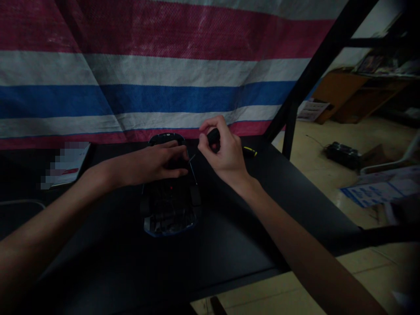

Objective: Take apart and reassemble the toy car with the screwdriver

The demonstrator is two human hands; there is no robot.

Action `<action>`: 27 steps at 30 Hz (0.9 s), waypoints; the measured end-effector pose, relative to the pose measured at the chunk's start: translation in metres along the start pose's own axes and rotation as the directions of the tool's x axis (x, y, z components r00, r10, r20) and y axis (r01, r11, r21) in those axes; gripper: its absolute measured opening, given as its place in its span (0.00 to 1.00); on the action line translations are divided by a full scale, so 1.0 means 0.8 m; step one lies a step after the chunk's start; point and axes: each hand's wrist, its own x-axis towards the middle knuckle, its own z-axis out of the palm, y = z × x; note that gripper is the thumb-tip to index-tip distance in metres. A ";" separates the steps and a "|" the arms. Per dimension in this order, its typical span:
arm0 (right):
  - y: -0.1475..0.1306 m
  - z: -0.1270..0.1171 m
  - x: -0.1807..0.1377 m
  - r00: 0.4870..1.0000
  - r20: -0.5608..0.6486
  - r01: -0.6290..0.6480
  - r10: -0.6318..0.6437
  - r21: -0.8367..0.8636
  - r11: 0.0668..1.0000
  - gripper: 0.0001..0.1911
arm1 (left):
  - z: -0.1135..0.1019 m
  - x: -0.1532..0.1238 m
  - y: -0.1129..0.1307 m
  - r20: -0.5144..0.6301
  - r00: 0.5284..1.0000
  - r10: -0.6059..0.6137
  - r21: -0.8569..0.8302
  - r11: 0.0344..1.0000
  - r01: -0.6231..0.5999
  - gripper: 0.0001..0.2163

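A dark toy car [170, 205] with blue edges lies on the black table [229, 236], its underside apparently facing up. My left hand [160, 162] rests across the car's far half, thumb and fingers bent around a part of it that I cannot make out. To the right, my right hand [225, 151] is closed around the black handle of a screwdriver [214, 136]. A thin metal shaft shows near my left fingertips, its tip close to the car's right side. Darkness hides most detail of the underside.
A yellow and black tool [250, 151] lies beyond my right hand. At the left is a white booklet or box [67, 168], partly pixelated. A striped sheet [147, 70] hangs behind the table, beside a black metal frame [292, 109]. Boxes [377, 190] stand on the floor.
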 end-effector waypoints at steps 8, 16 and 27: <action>0.005 -0.003 0.002 0.999 0.028 0.034 -0.033 -0.041 0.999 0.11 | 0.000 0.001 0.001 0.001 1.000 0.001 0.010 1.000 -0.001 0.15; -0.007 -0.008 -0.001 0.999 0.002 0.036 -0.037 -0.173 0.984 0.02 | 0.003 0.000 -0.004 0.000 1.000 0.000 0.032 0.999 0.000 0.16; -0.013 -0.008 -0.001 1.000 0.007 0.017 -0.016 -0.139 0.990 0.05 | 0.005 -0.001 -0.005 -0.017 1.000 0.006 0.019 1.000 -0.006 0.16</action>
